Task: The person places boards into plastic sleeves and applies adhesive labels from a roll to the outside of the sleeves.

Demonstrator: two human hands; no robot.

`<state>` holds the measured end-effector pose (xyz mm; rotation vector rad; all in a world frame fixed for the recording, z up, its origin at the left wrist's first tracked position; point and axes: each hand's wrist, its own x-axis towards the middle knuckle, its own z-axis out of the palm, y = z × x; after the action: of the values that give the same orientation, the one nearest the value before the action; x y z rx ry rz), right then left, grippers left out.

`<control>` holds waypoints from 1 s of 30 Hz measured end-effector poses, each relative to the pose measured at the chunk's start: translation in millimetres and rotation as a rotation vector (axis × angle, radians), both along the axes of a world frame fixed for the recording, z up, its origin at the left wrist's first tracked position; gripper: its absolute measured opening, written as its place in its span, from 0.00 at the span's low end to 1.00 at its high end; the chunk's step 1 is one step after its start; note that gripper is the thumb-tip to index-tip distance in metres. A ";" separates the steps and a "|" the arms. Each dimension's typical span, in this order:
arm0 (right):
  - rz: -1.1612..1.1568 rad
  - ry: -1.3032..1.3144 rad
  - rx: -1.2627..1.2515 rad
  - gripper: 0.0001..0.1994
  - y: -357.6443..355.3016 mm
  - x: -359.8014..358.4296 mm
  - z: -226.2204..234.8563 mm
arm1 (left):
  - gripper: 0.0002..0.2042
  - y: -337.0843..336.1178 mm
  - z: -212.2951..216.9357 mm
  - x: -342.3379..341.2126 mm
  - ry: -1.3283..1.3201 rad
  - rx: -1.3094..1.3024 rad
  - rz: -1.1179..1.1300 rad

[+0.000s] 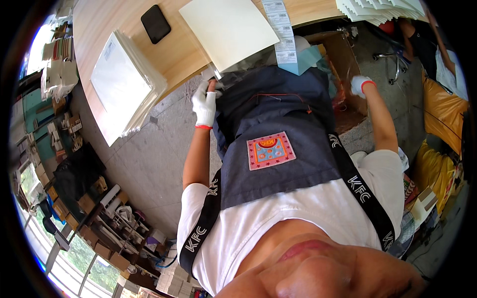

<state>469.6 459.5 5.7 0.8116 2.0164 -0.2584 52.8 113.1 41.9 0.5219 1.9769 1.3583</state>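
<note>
The pale sheet (228, 32) overhangs the table (114, 22) at twelve o'clock, seemingly for easy reach — whether my left hand (204, 105) (eleven) or right hand (361, 87) (two) grips, I cannot tell.

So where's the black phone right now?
The black phone lies on the wooden table, upper left in the head view, just left of the large cream sheet and above the plastic-wrapped stack.

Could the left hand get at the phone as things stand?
Probably yes: the left hand is near the table, and a gap between the pale sheet and the plastic-wrapped stack leaves the way to the phone free.
</note>
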 end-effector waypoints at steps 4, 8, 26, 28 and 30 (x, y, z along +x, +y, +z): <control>-0.217 0.648 0.253 0.18 -30.3 -116.6 70.9 | 0.10 18.6 11.6 -9.9 1.447 0.087 -0.202; 0.434 1.301 0.239 0.35 -80.6 -214.7 110.2 | 0.13 45.3 9.2 -10.6 1.460 0.303 -0.387; -0.580 1.430 0.161 0.09 -99.8 -259.0 35.4 | 0.05 50.4 -24.9 13.6 -0.200 0.445 0.598; -0.559 1.647 0.264 0.08 -92.5 -247.1 30.6 | 0.03 50.3 -30.4 21.6 -0.499 0.538 0.742; -0.556 1.722 0.337 0.10 -77.4 -225.5 16.7 | 0.06 33.8 -68.2 24.1 -0.736 0.509 0.771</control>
<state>244.2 382.2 22.4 1.6748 3.3619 -1.3034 76.9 146.9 -26.3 -0.5543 1.2189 2.1356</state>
